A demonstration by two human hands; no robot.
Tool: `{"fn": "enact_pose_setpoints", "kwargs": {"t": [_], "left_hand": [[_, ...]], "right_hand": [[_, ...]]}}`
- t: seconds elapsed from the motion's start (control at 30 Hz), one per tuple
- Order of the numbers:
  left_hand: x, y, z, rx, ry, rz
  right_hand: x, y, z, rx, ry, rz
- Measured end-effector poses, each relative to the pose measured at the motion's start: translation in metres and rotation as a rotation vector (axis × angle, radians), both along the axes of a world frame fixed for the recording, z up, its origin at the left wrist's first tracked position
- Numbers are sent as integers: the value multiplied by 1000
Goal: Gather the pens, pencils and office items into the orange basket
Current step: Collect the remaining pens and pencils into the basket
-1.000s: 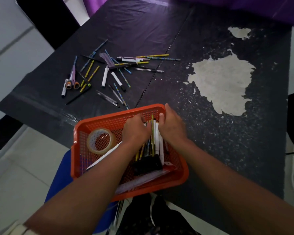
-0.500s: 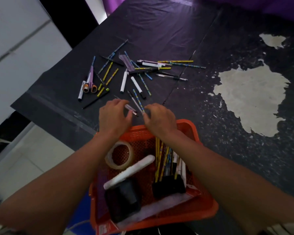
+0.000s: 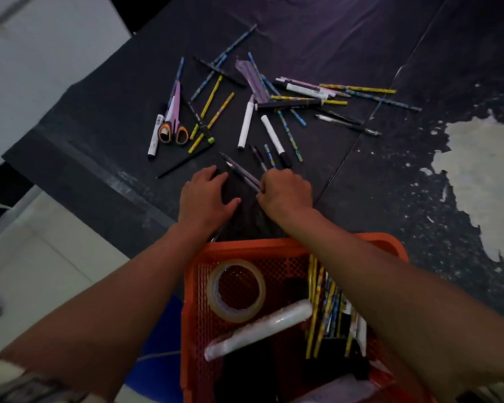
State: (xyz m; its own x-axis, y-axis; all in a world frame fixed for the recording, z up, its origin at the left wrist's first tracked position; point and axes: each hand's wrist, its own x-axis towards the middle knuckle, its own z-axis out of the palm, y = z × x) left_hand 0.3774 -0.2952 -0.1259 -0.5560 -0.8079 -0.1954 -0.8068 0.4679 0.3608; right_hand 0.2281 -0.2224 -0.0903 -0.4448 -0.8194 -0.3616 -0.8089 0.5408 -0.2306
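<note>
Both hands had left the orange plastic mesh basket (image 3: 274, 245) and reached forward onto the black table covering (image 3: 105, 135). Left hand (image 3: 205, 196) lay flat, fingers spread. Right hand (image 3: 285, 190) curled around thin dark pens (image 3: 242, 173) at the near edge of the scattered pens and pencils (image 3: 274, 112), beyond the basket.

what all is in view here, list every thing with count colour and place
orange plastic mesh basket: one, near table edge
clear tape roll: one, in basket
white tube: one, in basket
yellow and blue pencils: several, basket's right side
loose pens, pencils and markers: many, mixed colours, on table
purple scissors with orange handles: one, pile's left
black table cover: one, worn pale at right
left hand: open, on table
right hand: gripping dark pens
</note>
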Motion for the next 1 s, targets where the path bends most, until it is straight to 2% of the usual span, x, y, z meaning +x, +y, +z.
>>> {"fn": "enact_pose_setpoints", "kwargs": {"t": [0.13, 0.27, 0.4, 0.53, 0.7, 0.77, 0.87, 0.93, 1.0], "left_hand": [[1, 0, -6, -10, 2, 2], [-2, 1, 1, 14, 36, 45], [-20, 11, 27, 58, 282, 221], [-42, 26, 50, 185, 576, 443], [-67, 60, 71, 342, 759, 497], [-79, 80, 82, 389, 812, 496], [-91, 112, 87, 377, 756, 427], [-97, 135, 87, 283, 645, 341], [-101, 159, 87, 183, 518, 245]], "right_hand": [[2, -1, -5, 16, 3, 1], [0, 6, -5, -56, -128, -95], [-4, 23, 7, -247, -271, -180], [-7, 50, 21, -397, -310, -199], [-21, 100, 41, -527, -322, -189], [-29, 126, 47, -607, -263, -199], [-43, 174, 49, -696, -73, -234], [-51, 203, 43, -639, 12, -238], [-56, 225, 35, -536, 17, -206]]}}
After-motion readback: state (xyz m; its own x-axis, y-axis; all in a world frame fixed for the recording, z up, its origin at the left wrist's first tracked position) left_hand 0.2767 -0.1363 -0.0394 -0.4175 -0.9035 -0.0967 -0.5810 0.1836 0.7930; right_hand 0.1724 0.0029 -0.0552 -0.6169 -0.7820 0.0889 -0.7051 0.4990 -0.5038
